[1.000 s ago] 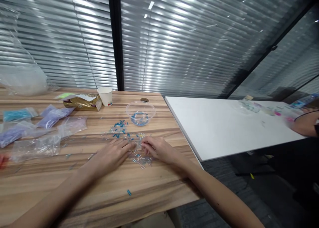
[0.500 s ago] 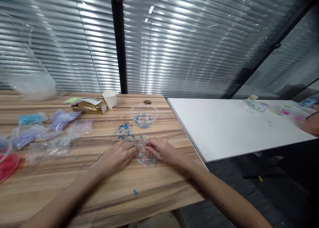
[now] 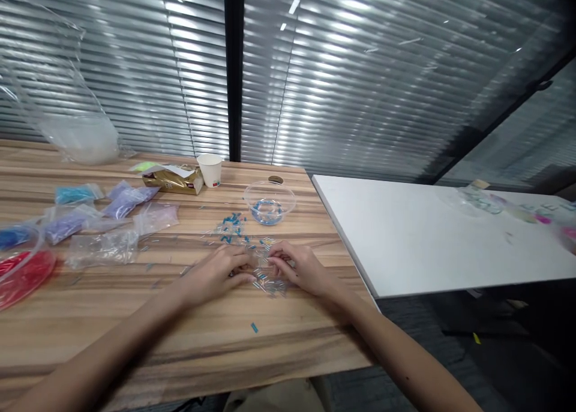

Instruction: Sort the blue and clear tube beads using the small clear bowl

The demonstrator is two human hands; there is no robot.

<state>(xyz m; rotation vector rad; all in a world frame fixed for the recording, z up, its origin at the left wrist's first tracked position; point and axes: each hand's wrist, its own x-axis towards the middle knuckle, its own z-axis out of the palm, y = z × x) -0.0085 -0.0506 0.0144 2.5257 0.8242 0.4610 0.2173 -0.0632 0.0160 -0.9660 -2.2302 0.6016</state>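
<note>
Tube beads [image 3: 270, 286] scattered nearside of clear bowl [image 3: 289, 205]. Left hand [image 3: 218, 270], right hand [image 3: 308, 269] among them, fingers curled; can't tell if any bead is pinched. Light, low pinches would limit rolling.

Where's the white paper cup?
The white paper cup stands at the table's back edge, left of the clear bowl, right beside the gold box.

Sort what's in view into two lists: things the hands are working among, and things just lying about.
In use, by the look of it:
- small loose tubes, between the left hand and right hand
- clear bowl holding blue pieces

Seemingly just lying about:
- paper cup
- gold box
- purple bag
</note>
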